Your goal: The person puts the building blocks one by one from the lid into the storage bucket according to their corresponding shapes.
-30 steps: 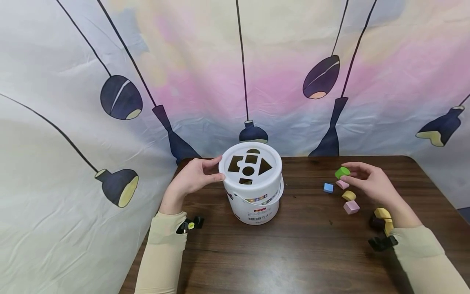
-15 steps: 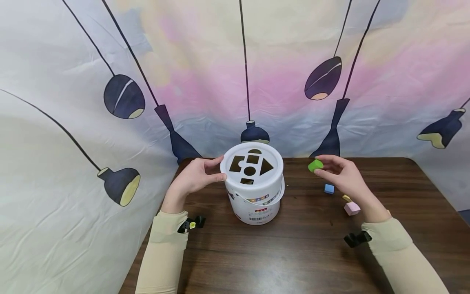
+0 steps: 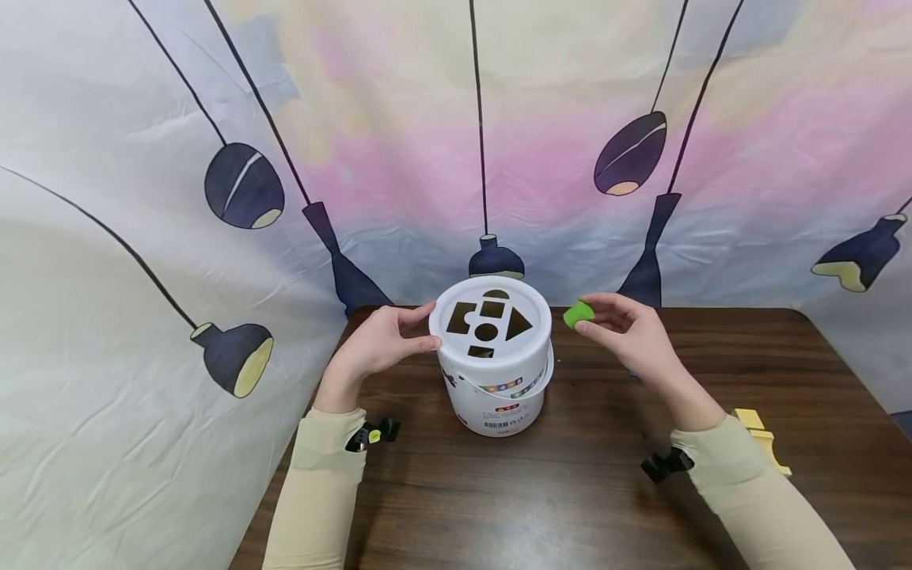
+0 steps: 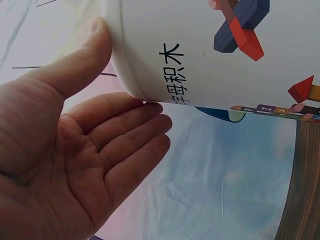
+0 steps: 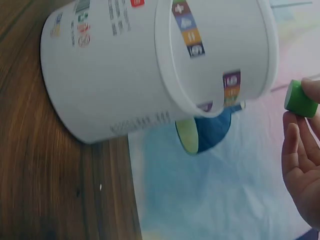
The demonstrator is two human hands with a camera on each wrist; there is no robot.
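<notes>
1 green block [image 3: 578, 313] pinched in right hand [image 3: 630, 336] grip, shape unclear; left hand [image 3: 378, 346] spread on bucket [image 3: 495, 396].

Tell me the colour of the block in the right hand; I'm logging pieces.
Green. The block shows best in the head view, pinched by the right hand.

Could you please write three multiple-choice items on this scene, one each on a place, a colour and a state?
1. Where is the green block?
A. lying on the table
B. in the air just right of the bucket's lid
C. inside a lid hole

2. What colour is the bucket?
A. white
B. blue
C. yellow

3. What is the left hand doing?
A. gripping a block
B. lying flat on the table
C. touching the lid's rim with thumb and fingers

Answers:
1 B, the right hand pinches it beside the lid.
2 A, its wall is white.
3 C, the left wrist view shows relaxed fingers against the rim.
</notes>
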